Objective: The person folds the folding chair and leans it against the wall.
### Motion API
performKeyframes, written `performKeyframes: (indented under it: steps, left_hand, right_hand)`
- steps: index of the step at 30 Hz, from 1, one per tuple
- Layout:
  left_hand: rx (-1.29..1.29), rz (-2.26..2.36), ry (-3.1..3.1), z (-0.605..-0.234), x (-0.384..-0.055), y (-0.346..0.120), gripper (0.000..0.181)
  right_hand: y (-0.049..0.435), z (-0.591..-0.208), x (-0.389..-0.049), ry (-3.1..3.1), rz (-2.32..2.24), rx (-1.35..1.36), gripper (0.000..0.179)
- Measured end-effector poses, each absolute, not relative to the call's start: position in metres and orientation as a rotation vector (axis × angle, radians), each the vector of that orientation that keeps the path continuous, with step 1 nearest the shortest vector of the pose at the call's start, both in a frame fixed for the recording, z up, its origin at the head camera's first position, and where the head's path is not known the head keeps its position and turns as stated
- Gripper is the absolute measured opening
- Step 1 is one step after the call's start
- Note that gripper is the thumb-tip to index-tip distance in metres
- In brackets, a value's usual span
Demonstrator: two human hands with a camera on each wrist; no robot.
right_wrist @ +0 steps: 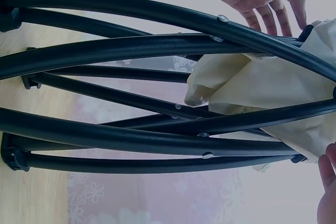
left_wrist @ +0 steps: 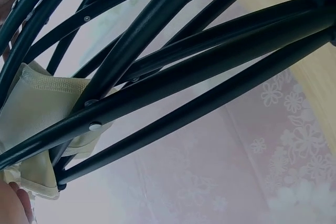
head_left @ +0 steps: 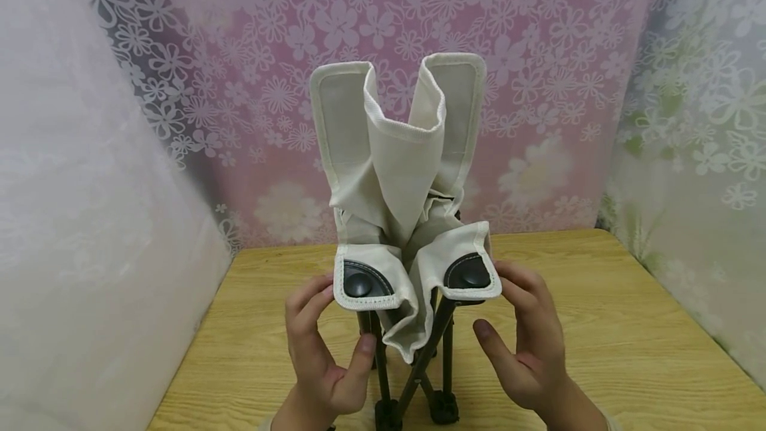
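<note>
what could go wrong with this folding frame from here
Pinching is possible: the left hand and right hand are close to the crossed black legs, which could shift. The cream fabric also hangs in folds among those legs, so it might snag if they close.

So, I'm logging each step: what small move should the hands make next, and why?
Probably ease the near corners of the cream fabric apart: the left hand and right hand sit at their outer edges, while the fabric bunches in folds between them and the black legs stand close together.
</note>
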State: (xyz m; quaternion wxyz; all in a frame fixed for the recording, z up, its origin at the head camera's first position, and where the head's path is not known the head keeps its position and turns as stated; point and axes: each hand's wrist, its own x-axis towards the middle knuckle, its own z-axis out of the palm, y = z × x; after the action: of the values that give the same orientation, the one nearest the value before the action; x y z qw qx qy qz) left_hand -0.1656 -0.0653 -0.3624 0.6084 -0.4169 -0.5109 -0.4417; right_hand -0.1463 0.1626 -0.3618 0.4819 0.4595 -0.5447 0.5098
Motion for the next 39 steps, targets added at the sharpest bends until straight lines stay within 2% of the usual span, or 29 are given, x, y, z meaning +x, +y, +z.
performKeyframes:
  steps: [8,13,24,39]
  left_hand:
    - [-0.950,-0.989,-1.203,-0.369,-0.163,-0.066,0.039]
    - [-1.003,-0.997,-1.240,-0.374,-0.161,-0.067,0.039]
    - [-1.046,-0.963,-1.312,-0.379,-0.158,-0.072,0.039]
    - [-1.069,-0.913,-1.392,-0.385,-0.152,-0.072,0.028]
  right_hand:
    - [0.169,-0.370,-0.146,-1.400,1.218,1.119,0.033]
    - [0.176,-0.375,-0.143,-1.550,1.143,1.056,0.032]
    - [0.184,-0.392,-0.141,-1.772,1.087,0.946,0.043]
    - [0.188,-0.401,-0.140,-1.933,1.016,0.888,0.045]
